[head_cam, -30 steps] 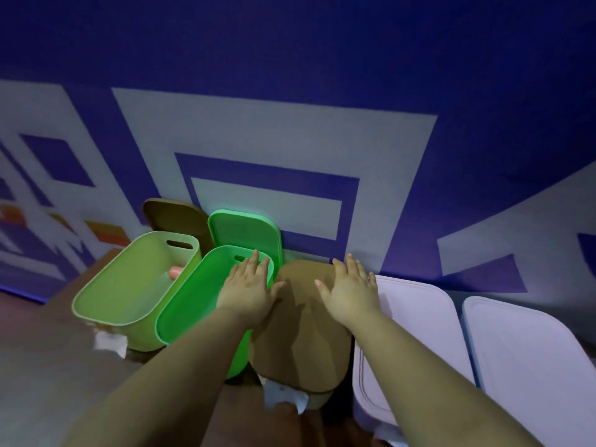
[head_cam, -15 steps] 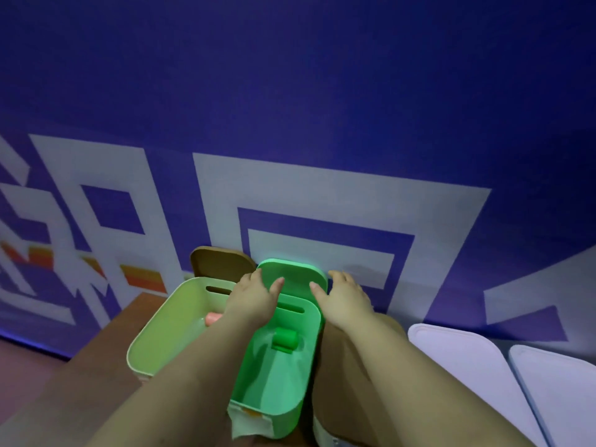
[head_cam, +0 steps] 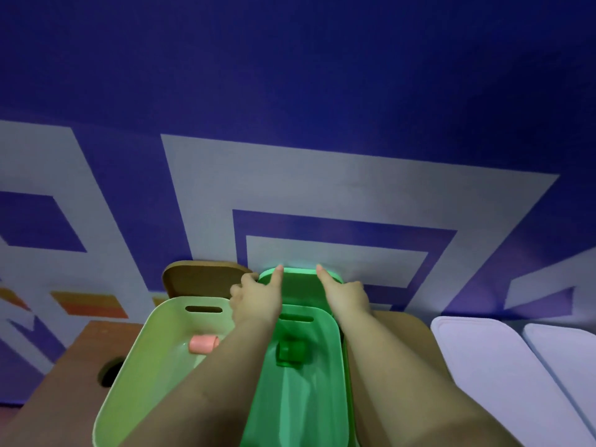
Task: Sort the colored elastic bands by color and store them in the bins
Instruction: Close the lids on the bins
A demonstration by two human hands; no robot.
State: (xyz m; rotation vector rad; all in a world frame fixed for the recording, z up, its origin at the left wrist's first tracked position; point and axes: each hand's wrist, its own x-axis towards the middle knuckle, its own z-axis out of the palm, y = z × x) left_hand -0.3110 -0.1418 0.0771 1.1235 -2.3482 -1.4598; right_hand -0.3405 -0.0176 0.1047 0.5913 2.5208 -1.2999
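We see a deep blue wall filling the upper pic, w/ big pale grey-white angular shapes painted across it, incl. nested rectangles at centre. Orange & red stripes sit low on the left. Below, a brown wooden table w/ a round dark hole near its left edge. Light is dim, bluish overall.

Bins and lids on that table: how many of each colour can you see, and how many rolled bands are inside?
Open bins: 2, a light green bin and a bright green bin.
Green lids: 1, the green lid both hands touch.
Brown lids: 2, the brown lid at the back and a brown lid lying flat.
White lids: 2.
Bands: 2, a pink band and a green band.
Total: 9.
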